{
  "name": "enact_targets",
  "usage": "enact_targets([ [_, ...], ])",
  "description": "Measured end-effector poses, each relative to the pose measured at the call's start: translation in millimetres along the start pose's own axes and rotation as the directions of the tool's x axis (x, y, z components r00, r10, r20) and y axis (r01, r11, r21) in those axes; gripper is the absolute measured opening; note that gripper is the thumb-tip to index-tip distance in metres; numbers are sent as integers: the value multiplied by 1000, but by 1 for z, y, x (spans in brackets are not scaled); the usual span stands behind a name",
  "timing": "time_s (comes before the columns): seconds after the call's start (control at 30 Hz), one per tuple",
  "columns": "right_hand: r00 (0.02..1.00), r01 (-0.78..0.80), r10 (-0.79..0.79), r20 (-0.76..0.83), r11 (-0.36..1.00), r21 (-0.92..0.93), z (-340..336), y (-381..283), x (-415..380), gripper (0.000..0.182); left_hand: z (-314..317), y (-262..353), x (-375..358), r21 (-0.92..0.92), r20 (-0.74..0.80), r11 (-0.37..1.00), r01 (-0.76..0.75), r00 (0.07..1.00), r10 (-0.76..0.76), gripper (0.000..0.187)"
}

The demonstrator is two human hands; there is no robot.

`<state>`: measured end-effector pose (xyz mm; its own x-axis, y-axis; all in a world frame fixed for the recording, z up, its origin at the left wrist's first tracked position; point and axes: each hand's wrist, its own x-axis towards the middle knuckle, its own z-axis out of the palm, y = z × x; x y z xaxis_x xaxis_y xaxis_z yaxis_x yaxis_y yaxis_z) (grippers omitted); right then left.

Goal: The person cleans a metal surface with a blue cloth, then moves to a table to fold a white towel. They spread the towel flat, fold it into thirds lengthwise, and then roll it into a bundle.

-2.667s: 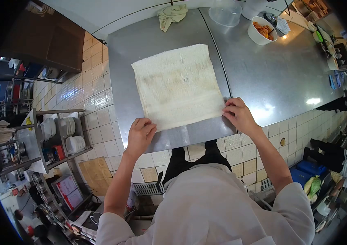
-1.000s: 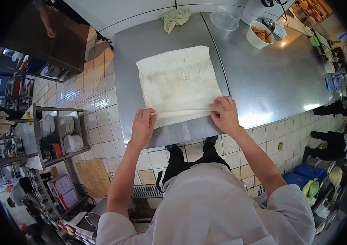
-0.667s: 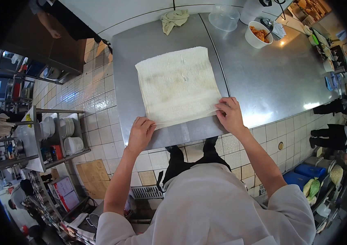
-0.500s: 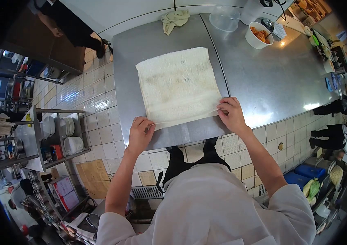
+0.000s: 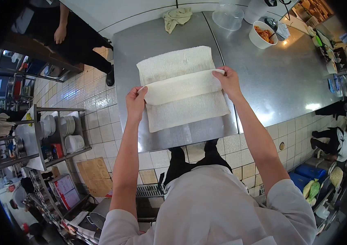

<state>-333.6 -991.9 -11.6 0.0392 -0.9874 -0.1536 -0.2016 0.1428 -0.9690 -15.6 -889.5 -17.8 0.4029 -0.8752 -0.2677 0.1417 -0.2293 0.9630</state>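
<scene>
- Chest and white sleeves (image 5: 218, 204) fill the bottom of my view, with both of my arms reaching forward over the tiled floor to the steel table (image 5: 157, 139).
- Near edge of the towel (image 5: 185, 110) lies flat on the table, close to the front lip, its lower part spread out and uncovered.
- My left hand (image 5: 136, 103) has its fingers closed on the left corner of the towel's folded-over layer, pinching the cloth at the table's left side.
- My right hand (image 5: 227, 80) is pinched shut on the opposite corner, so the layer is stretched between the two hands across the towel's middle.
- That lifted band of cloth lies doubled back over the towel, with the far part of the towel showing flat beyond it.
- Further back on the table sits a crumpled cloth (image 5: 176, 17), well apart from the towel.
- To the right of that stands a clear plastic container (image 5: 227, 15), and beside it a white bowl (image 5: 262, 35) holding orange food.
- At the far left, another person (image 5: 65, 34) in dark clothing stands on the tiles beside the table.
</scene>
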Motion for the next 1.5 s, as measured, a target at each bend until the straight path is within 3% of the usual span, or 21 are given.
enact_targets([
  [0.17, 991, 88, -95, -91, 993, -72, 12, 19, 15, 20, 2, -12, 11, 41, -45, 999, -15, 999, 17, 19],
  [0.27, 981, 115, -144, -134, 972, -204, 18, 17, 15, 21, 8, -13, 14, 109, -92, 989, -100, 990, 110, 21],
  [0.33, 960, 160, -228, -163, 923, -351, 21, 10, 11, 18, 8, -12, 15, 366, -84, 917, -158, 976, 202, 22],
  [0.37, 960, 159, -227, -163, 923, -351, 22, 7, 9, 18, 9, -12, 15, 366, -84, 917, -158, 976, 201, 22],
  [0.43, 957, 171, -254, -136, 880, -444, 23, 5, 7, 16, 14, -10, 12, 569, -56, 788, -234, 945, 322, 22],
  [0.63, 918, 235, -383, -106, 738, -633, 28, 10, 0, 18, 27, -1, 1, 767, -45, 613, -189, 937, 346, 20],
  [0.97, 901, 212, -422, -99, 627, -749, 26, 15, 6, 21, 33, 0, -4, 810, -67, 561, -171, 923, 379, 18],
  [1.13, 882, 236, -465, -78, 578, -781, 28, 18, 6, 21, 33, 0, -6, 810, -26, 534, -242, 895, 445, 16],
  [1.27, 878, 236, -469, -95, 597, -767, 28, 20, 9, 21, 33, 4, -8, 813, -43, 554, -176, 932, 359, 15],
  [1.5, 881, 212, -456, -131, 624, -752, 29, 19, 12, 20, 31, -1, -7, 816, -16, 523, -249, 893, 451, 17],
])
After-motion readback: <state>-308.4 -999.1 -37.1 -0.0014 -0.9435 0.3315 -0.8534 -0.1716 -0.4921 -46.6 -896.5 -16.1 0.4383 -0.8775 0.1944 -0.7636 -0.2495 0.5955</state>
